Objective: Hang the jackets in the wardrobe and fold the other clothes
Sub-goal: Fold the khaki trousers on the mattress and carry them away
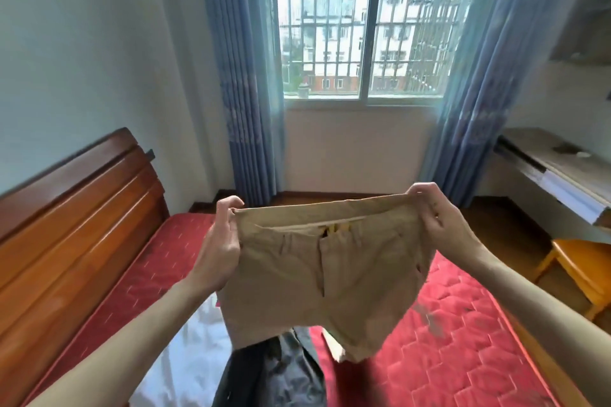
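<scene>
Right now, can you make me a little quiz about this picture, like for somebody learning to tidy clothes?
1. True or false: the tan shorts lie flat on the red mattress.
2. Which hands grip the waistband? A) left only B) right only C) both
3. Fill in: below the shorts lies a dark ____ garment.

Key
1. False: they are held up in the air.
2. C: left hand and right hand each hold one end.
3. Grey.

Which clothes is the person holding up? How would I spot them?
Look above the red bed, below the window. Both hands, left hand and right hand, grip the waistband of tan shorts. The dark garment and white cloth lie underneath.
</scene>
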